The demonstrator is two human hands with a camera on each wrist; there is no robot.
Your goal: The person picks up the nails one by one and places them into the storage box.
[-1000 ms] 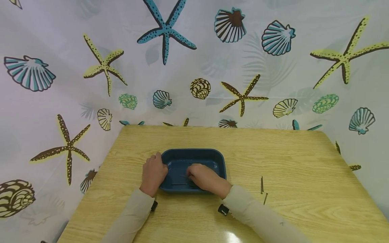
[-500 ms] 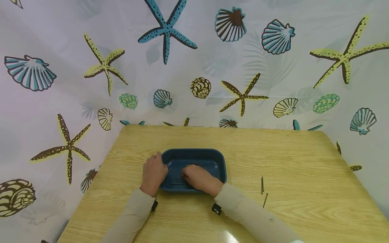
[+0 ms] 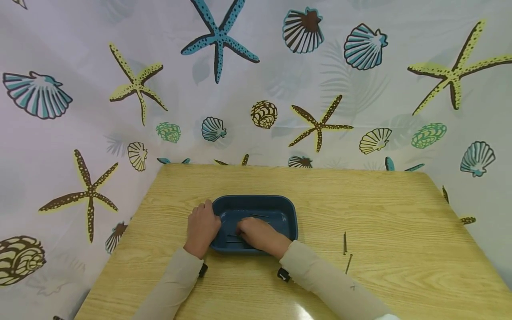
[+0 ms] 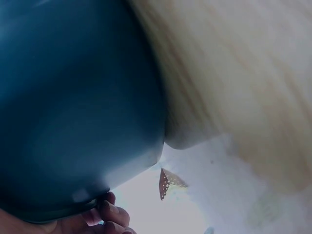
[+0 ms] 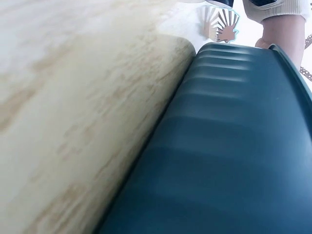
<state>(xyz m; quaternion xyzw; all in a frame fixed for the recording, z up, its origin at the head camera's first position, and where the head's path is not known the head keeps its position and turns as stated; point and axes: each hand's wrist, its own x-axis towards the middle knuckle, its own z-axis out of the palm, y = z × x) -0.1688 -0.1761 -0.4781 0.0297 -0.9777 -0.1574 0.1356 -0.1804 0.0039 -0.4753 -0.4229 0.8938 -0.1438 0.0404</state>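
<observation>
A dark blue plastic tub stands on the wooden table. My left hand grips its left rim; in the left wrist view, curled fingertips show at the edge. Inside the tub, my right hand points down with fingers curled. A thin nail runs out from its fingertips, which seem to pinch it. Another nail lies parallel, just nearer the front wall, and a third nail lies behind the right hand. The right wrist view shows only the tub's outer wall and the left forearm.
To the right of the tub, thin nails lie close together on the table, with one more nail nearer the front. A curtain printed with shells and starfish hangs behind and along the sides.
My right hand has shifted a little left inside the tub, and the nail at its fingertips moved left with it. The nail behind it has come into fuller view. The left hand stays put.
</observation>
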